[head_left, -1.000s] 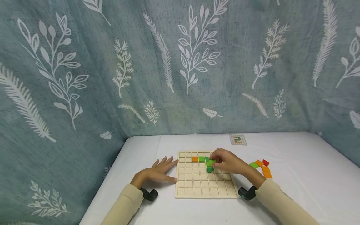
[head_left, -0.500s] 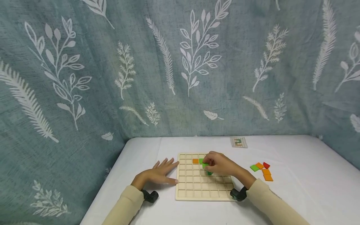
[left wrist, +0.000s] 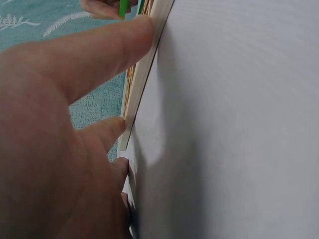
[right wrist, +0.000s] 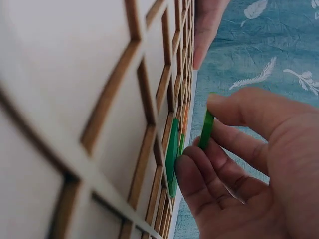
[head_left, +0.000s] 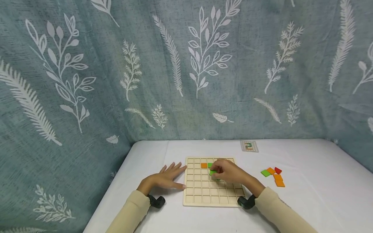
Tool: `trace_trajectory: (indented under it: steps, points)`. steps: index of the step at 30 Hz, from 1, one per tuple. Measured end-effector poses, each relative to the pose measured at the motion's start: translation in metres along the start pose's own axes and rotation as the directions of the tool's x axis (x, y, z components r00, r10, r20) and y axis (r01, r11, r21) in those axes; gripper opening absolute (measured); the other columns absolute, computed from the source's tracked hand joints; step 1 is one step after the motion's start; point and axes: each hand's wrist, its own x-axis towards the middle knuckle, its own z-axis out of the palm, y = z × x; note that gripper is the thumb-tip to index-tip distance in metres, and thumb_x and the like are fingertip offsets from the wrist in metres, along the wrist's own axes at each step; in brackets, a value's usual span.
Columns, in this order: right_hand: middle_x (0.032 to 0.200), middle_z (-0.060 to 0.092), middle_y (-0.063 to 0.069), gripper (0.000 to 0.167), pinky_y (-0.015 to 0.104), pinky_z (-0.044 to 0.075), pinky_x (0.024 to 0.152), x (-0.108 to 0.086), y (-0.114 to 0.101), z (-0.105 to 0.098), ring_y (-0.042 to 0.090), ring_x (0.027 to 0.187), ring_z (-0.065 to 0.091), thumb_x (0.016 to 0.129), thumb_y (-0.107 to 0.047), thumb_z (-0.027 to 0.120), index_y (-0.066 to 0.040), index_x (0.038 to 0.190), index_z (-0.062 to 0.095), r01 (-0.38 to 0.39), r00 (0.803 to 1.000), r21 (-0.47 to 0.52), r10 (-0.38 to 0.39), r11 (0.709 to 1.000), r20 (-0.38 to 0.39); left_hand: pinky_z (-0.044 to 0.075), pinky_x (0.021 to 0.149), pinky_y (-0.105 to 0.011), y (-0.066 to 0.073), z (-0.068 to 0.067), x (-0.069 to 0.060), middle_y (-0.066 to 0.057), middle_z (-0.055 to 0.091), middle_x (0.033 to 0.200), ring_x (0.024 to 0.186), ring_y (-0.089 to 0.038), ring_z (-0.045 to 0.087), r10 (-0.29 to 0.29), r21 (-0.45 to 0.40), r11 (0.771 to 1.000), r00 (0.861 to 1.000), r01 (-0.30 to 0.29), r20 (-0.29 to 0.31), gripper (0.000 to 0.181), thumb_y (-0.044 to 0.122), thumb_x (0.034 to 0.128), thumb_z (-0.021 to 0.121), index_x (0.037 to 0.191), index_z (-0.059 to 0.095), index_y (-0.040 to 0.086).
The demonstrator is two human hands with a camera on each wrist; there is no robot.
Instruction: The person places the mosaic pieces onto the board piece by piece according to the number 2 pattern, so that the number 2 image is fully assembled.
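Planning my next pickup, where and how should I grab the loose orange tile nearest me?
I'd pinch the nearest loose orange tile by its left and right edges, coming from the near side: it lies flat, those edges look free, and another orange tile crowds its far edge.

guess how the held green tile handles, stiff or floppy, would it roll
The held green tile is probably stiff, since its edge looks straight in the right grip. It looks thin, so likely light. Being flat-sided, it should slide rather than roll.
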Motion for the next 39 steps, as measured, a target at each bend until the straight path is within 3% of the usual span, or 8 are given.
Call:
trace_trajectory:
  steps: [9, 23, 34, 39]
  points:
    - [0.095, 0.063, 0.0, 0.017, 0.022, 0.053, 0.072, -0.0001, 0.0018, 0.0028, 0.003, 0.083, 0.057, 0.092, -0.019, 0.074, -0.009, 0.105, 0.073, 0.03, 1.0, -0.022, -0.03, 0.999, -0.001, -0.003, 0.124, -0.058, -0.0001, 0.0, 0.0004, -0.004, 0.007, 0.17, 0.157, -0.031, -0.002, -0.002, 0.007, 1.0, 1.0, 0.002, -0.006, 0.094, 0.068, 0.0865, 0.059, 0.161, 0.017, 0.03]
    - [0.095, 0.061, -0.004, 0.014, 0.022, 0.052, 0.073, 0.0031, 0.0019, 0.0077, 0.004, 0.083, 0.055, 0.091, -0.02, 0.074, -0.014, 0.104, 0.073, 0.006, 0.999, -0.048, -0.004, 0.999, 0.042, -0.003, 0.125, -0.057, -0.0018, 0.0, 0.0006, -0.002, 0.006, 0.17, 0.157, -0.03, -0.002, -0.003, -0.003, 1.0, 1.0, 0.003, -0.012, 0.094, 0.068, 0.0862, 0.059, 0.161, 0.017, 0.032]
    - [0.091, 0.06, -0.004, 0.014, 0.022, 0.053, 0.072, 0.0005, -0.0002, 0.0057, 0.003, 0.081, 0.055, 0.089, -0.02, 0.076, -0.012, 0.101, 0.074, 0.067, 0.997, -0.053, -0.065, 0.996, 0.044, -0.003, 0.124, -0.059, -0.0002, 0.0011, -0.0005, -0.003, 0.007, 0.17, 0.157, -0.031, -0.002, 0.0, 0.005, 1.0, 1.0, 0.0, -0.012, 0.093, 0.067, 0.0864, 0.06, 0.161, 0.018, 0.031]
    - [0.093, 0.06, -0.005, 0.016, 0.022, 0.052, 0.073, 0.0015, -0.0011, 0.0053, 0.003, 0.082, 0.055, 0.089, -0.021, 0.077, -0.014, 0.103, 0.074, 0.039, 0.998, -0.068, -0.036, 0.997, 0.055, -0.003, 0.124, -0.059, 0.0008, -0.0004, 0.0004, -0.004, 0.007, 0.17, 0.157, -0.032, -0.002, 0.0, 0.006, 1.0, 1.0, 0.0, -0.006, 0.094, 0.067, 0.0864, 0.06, 0.161, 0.018, 0.03]
